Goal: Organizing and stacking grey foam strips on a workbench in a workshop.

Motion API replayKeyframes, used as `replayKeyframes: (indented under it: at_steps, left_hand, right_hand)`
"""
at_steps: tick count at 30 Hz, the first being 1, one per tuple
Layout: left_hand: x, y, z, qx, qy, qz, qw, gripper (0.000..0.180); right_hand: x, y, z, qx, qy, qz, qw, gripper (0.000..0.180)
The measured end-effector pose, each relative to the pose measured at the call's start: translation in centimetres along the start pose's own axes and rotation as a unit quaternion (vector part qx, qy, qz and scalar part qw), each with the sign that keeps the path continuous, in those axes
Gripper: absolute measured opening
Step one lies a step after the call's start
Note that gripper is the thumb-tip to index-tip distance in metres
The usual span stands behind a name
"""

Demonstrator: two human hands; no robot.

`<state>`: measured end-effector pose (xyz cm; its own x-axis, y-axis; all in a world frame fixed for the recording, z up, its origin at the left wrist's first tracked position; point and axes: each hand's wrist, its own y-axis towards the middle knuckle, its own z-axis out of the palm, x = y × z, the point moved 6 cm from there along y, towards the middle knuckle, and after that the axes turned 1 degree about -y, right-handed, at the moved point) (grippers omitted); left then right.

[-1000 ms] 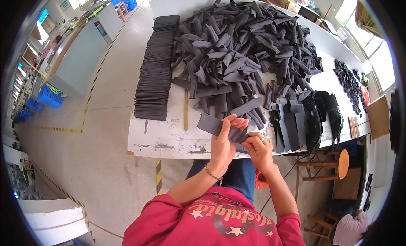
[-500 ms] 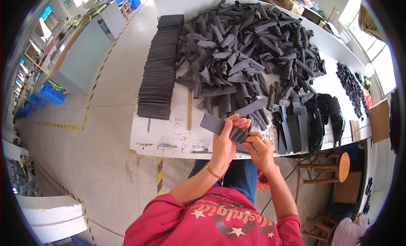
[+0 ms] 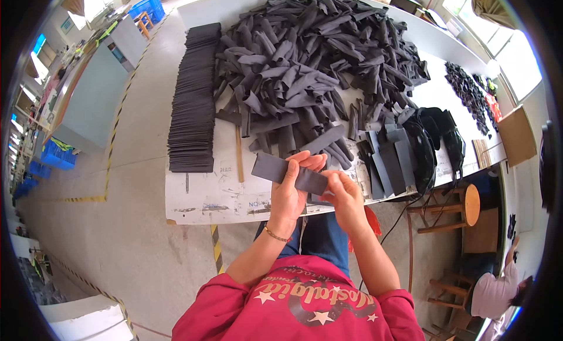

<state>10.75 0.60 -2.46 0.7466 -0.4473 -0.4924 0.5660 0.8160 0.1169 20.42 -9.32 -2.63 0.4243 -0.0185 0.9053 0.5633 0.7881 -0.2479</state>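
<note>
A dark grey flat fabric piece (image 3: pixel 270 167), rectangular in shape, is stretched between my two hands above the near edge of the table. My left hand (image 3: pixel 288 188) grips its middle, thumb on top and fingers curled beneath. At the right end, my right hand (image 3: pixel 345 200) pinches the piece between thumb and fingers. Just beyond my hands begins a big heap of similar dark grey pieces (image 3: pixel 281 83), many of them curled into tubes. To the left of that heap runs a long, neat stack of flattened dark pieces (image 3: pixel 193 100).
The white table (image 3: pixel 199 191) has a worn, marked surface. A wooden strip (image 3: pixel 239 156) lies between stack and heap. More flat pieces (image 3: pixel 384 162) and shiny black bundles (image 3: pixel 421 156) are to my right. A wooden stool (image 3: pixel 469 205) stands by the table; another person (image 3: pixel 495 294) is at lower right.
The fabric piece was bent and rippled at its right end; now it lies straight and flat between my hands. My right hand has shifted along with it. The whole view has swung slightly.
</note>
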Motion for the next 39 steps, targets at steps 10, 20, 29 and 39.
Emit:
replayKeyframes:
  at_steps: [10, 20, 29, 39]
  left_hand:
    - [-2.0, -0.6, -3.5, -0.171, 0.078, -0.012, 0.982, 0.026]
    - [-2.7, -0.3, -2.9, -0.097, 0.065, 0.007, 0.993, 0.022]
    - [-3.0, -0.2, -3.3, -0.086, 0.111, 0.012, 0.990, 0.020]
    - [-2.1, -0.2, -4.1, -0.125, 0.154, 0.031, 0.980, 0.020]
  right_hand:
    - [3.8, -1.2, 0.2, -0.032, -0.356, -0.341, 0.870, 0.012]
    - [2.4, -0.5, -1.8, -0.022, -0.231, -0.287, 0.929, 0.009]
    - [2.1, 0.3, -2.9, -0.024, -0.242, -0.225, 0.944, 0.014]
    - [-0.2, 0.6, -3.4, 0.001, -0.144, -0.066, 0.987, 0.018]
